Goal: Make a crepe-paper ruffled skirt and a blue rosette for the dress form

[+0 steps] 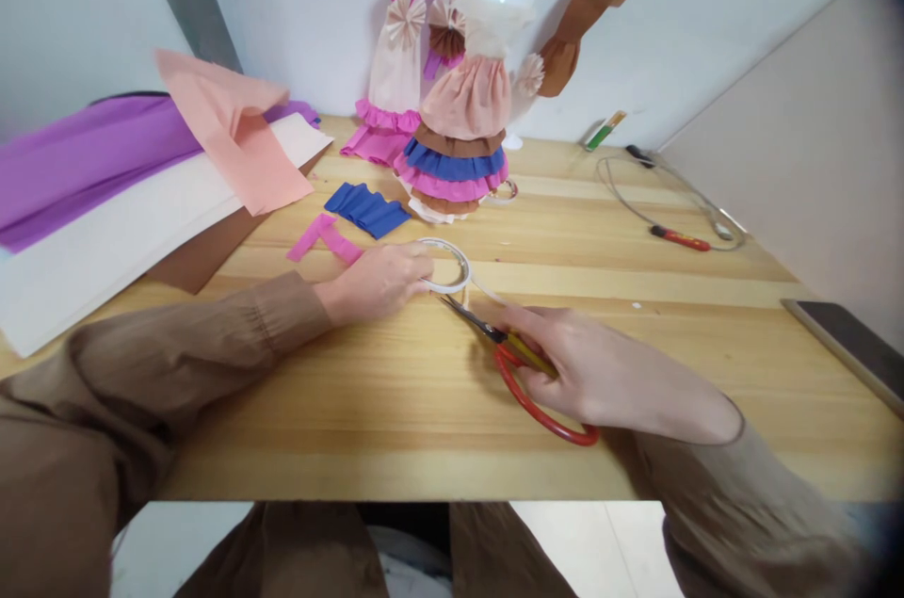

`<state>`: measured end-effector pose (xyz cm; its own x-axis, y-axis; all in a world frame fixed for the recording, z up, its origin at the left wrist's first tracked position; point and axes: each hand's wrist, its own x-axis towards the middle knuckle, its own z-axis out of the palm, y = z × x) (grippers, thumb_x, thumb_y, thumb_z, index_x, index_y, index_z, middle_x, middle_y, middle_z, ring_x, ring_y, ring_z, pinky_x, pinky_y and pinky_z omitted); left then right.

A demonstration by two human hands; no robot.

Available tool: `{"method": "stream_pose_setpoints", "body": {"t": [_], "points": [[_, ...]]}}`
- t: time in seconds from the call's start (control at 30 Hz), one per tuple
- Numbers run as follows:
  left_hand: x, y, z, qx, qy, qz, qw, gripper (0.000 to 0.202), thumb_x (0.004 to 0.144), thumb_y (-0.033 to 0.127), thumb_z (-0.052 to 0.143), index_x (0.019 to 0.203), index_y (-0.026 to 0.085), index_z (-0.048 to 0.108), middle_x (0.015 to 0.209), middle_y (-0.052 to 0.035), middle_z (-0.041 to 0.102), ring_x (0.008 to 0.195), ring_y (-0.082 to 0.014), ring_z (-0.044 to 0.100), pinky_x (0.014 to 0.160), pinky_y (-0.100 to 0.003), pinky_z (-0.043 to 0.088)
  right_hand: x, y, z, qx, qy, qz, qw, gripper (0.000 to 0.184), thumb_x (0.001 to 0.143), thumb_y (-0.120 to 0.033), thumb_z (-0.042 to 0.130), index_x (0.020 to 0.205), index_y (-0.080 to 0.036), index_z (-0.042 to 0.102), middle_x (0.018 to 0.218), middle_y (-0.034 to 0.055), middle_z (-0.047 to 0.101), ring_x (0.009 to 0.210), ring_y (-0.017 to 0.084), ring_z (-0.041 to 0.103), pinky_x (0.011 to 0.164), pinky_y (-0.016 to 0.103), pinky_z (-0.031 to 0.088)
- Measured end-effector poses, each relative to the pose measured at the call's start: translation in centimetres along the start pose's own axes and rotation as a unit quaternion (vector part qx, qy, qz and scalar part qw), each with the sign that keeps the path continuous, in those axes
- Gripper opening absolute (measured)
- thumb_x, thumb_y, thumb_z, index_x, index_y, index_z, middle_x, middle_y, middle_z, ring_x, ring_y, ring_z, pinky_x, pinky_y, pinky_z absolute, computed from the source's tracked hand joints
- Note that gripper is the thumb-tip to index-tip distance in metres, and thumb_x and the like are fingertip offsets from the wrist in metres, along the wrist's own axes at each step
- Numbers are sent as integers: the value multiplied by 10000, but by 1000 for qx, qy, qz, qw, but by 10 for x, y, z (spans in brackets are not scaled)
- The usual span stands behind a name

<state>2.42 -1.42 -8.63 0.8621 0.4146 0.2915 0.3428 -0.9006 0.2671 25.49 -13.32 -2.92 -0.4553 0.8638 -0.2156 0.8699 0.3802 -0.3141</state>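
bright, diffuse light, mild blur
soft shadows on the worktop (395,428); right corners dark and smeared.

Pale wall (303,14) behind wooden table (317,433), light floor (586,537) below

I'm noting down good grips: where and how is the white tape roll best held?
Probably pinch the tape roll at its left rim, from the left, as the left hand does: it's an open-centred ring, and its strip leaves rightward, near the scissors.
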Motion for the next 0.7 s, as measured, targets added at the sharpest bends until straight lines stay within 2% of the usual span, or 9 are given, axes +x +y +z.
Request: {"method": "stream_pose_setpoints", "body": {"t": [0.23, 0.43, 0.6, 0.7], "points": [[0, 2, 5, 28, -2, -16, 999, 260, 971, 241, 471, 777, 140, 611, 828, -66, 609, 743, -174, 571, 668, -279, 426, -2, -15, 11, -6, 10, 5, 1000, 429, 750, -114, 488, 1170, -180, 551, 791, 42, 672, 675, 183, 635, 585, 266, 398], [4, -5, 5, 41, 10, -9, 999, 250, 964, 207, 461, 797, 137, 634, 825, -62, 614, 770, -177, 578, 725, -286, 452, -8, -27, 19, -18, 0, 26, 999, 538, 746, -109, 488, 1281, -154, 508, 866, 62, 676, 645, 180, 625, 571, 275, 382], [2, -9, 7, 6, 27, 16, 999, 258, 976, 197, 428, 816, 127, 617, 866, -83, 619, 805, -187, 578, 744, -296, 460, -13, -13, 7, 33, -24, -4, 999, 392, 786, -115, 511, 1157, -218, 582, 875, 34, 695, 754, 183, 662, 646, 267, 453], [2, -10, 6, -27, 41, 27, 998, 237, 973, 192, 430, 820, 130, 600, 851, -76, 609, 806, -182, 567, 754, -297, 459, -16, 1, -1, 12, -3, -35, 999, 455, 784, -133, 547, 1222, -247, 589, 1031, 58, 699, 823, 197, 672, 687, 283, 481]]}}
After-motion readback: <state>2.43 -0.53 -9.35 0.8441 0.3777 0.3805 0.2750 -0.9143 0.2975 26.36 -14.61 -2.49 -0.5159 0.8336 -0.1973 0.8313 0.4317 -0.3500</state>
